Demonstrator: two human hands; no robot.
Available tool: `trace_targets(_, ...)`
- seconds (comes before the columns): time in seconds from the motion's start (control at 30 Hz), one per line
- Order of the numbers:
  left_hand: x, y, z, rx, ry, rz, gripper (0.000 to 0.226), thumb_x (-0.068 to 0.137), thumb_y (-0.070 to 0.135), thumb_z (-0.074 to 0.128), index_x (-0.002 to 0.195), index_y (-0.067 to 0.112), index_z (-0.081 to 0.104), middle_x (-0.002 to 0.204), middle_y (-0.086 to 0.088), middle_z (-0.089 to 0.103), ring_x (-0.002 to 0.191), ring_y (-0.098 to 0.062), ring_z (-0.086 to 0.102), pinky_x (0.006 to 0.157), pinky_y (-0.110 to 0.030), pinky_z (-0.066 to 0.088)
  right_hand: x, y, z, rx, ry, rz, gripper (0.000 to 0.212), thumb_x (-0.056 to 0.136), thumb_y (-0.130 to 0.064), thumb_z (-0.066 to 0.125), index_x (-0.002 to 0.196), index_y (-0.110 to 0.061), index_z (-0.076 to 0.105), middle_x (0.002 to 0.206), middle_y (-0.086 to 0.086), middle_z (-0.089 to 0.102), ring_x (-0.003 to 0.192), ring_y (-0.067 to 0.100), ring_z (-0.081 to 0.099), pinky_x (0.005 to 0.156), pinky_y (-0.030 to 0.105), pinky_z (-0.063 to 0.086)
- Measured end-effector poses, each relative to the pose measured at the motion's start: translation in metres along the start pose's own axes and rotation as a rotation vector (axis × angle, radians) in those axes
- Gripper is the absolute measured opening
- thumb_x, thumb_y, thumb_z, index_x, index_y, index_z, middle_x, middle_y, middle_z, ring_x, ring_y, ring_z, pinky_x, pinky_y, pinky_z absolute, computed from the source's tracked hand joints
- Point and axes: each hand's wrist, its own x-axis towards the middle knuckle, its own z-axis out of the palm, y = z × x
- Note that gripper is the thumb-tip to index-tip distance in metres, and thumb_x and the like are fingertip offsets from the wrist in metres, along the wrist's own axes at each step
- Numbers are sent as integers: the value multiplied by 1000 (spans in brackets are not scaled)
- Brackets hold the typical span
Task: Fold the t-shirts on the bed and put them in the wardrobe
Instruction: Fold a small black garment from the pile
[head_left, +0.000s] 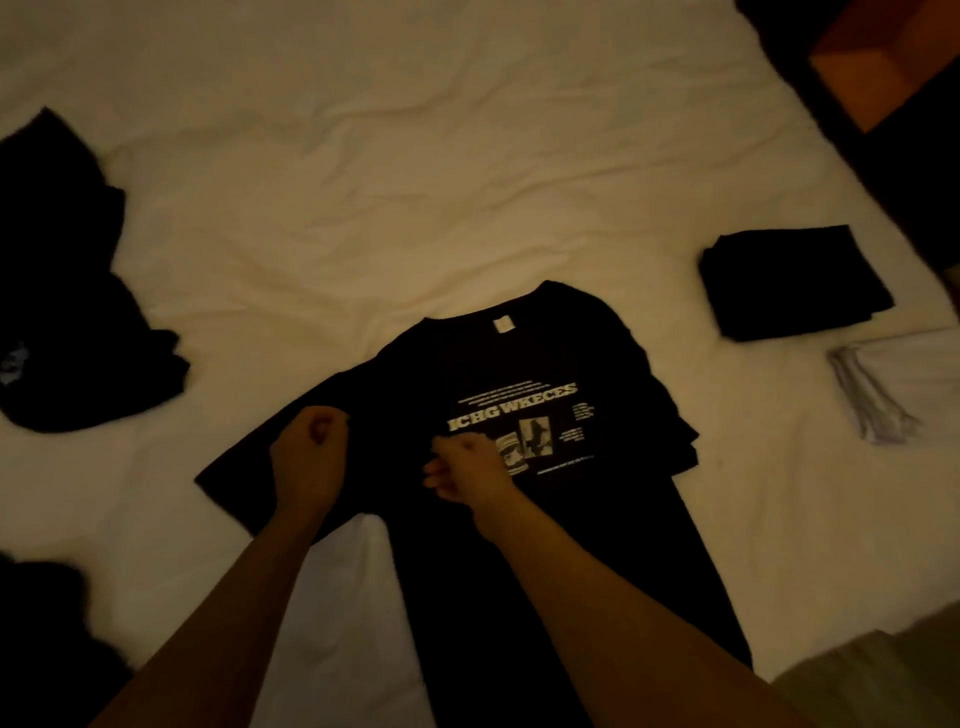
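A wrinkled white bed sheet (415, 156) fills nearly the whole scene, with a broad stretch of bare fabric running across its far half and its right edge cutting diagonally down past a dark frame and an orange-brown panel (878, 67) in the upper right corner. At centre, a black printed t-shirt (545, 364) lies face up on the sheet, collar pointing away, a small white label at the neck and pale lettering and pictures across the chest; its right-hand sleeve is already folded in over the body, its left-hand sleeve lies spread out flat, and the hem runs down to the near edge of the picture. On the left side of the bed, well apart from it, a heap of dark unfolded garments (67, 291) sprawls toward the sheet's left edge. On the right, a neatly folded black t-shirt (795, 283) sits near the bed's right edge, with a folded white garment (893, 384) just beside it, nearer the viewer. Open sheet separates the centre shirt from both piles. The person's left hand (309, 457) is curled into a fist, gripping the shirt's fabric at the spread sleeve; the right hand (470, 470), likewise curled, pinches the cloth at the chest, just beside the print.
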Motion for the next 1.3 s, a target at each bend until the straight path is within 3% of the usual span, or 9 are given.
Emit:
trace_targets(0.2,-19,89,117,75,-287,74,12,97,21,59,95,16,70,88,-4,70,82,-18,66,76,-30,50,22,-31,-168,104,593,-208,15,95,-24,58,84,-14,58,82,10,64,80,29,65,78,41,55)
trace_targets(0.3,-16,125,184,189,-412,228,12,97,21,59,96,17,70,91,-2,69,81,-12,62,74,-22,45,37,-30,-262,66,890,-44,35,89,-33,65,113,-10,54,116,16,60,107,36,59,93,44,50)
trace_targets(0.43,4,159,282,477,-586,502,26,97,28,61,119,15,66,121,-10,60,111,-25,56,91,-27,43,65,-5,-334,118,659,218,94,57,-56,85,126,0,52,125,16,54,109,37,58,87,44,54)
trace_targets(0.6,11,185,376,1196,-812,812,52,95,41,56,143,25,43,147,-6,40,137,-30,33,112,-46,25,74,-9,-344,211,430,137,13,87,-5,69,93,4,63,96,21,66,75,26,63,60,27,54)
trace_targets(0.77,16,204,414,1531,-937,1018,33,95,40,51,123,22,57,116,-4,62,110,-26,56,105,-39,30,74,-41,-373,21,450,-107,3,97,-12,55,98,-10,57,97,9,63,83,18,60,73,26,51)
trace_targets(0.87,18,211,420,1220,-1133,751,29,100,34,48,115,16,64,112,-8,66,103,-28,61,91,-36,45,68,-61,-392,-89,494,-297,4,98,-18,55,95,-18,56,89,-1,62,82,12,60,69,17,47)
trace_targets(1.1,36,241,403,395,-930,440,26,99,30,54,84,12,66,74,4,63,59,0,55,53,-11,38,79,-105,-397,-24,915,-649,23,95,-18,60,116,-11,57,89,-1,62,80,5,59,75,13,47)
trace_targets(1.2,46,244,406,401,-953,392,27,101,34,50,88,17,66,81,3,65,69,-7,59,63,-20,42,95,-89,-380,97,1043,-261,53,89,-42,66,126,-6,51,119,13,60,110,26,59,97,40,48)
trace_targets(1.3,52,240,417,449,-954,356,17,99,35,54,100,25,69,96,3,69,87,-13,65,73,-24,44,103,-60,-358,258,827,136,86,82,-53,71,140,-1,35,136,17,48,123,35,51,104,48,45)
